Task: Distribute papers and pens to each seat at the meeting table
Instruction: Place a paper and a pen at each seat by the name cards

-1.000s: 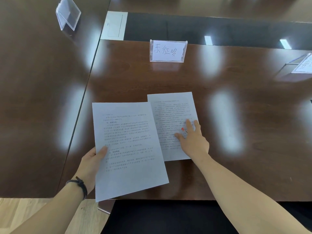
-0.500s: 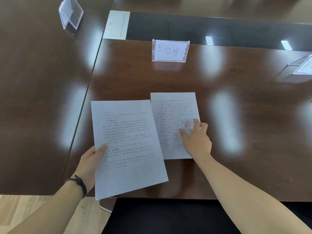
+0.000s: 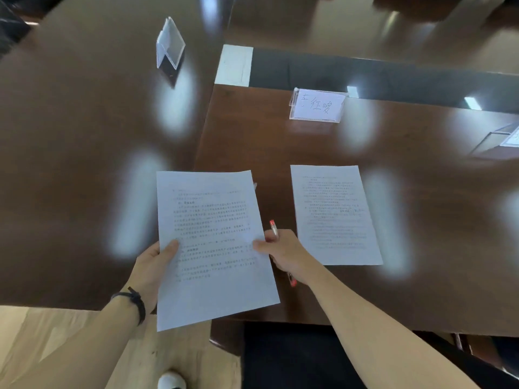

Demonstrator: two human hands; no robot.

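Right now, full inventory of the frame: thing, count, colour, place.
paper stack: 1, white printed, held above the table's near edge
sheet on the table: 1, white printed, flat in front of the name card
pens: at least one, red-tipped, in the right hand; exact count unclear
name card: 1, clear holder with handwritten white insert, far side of the sheet
empty card holder: 1, clear, far left
partial card holder: 1, right edge
meeting table: dark brown, glossy
chair: black, under the near edge
left hand: grip on the stack's left edge; black wristband
right hand: grip on stack and pens
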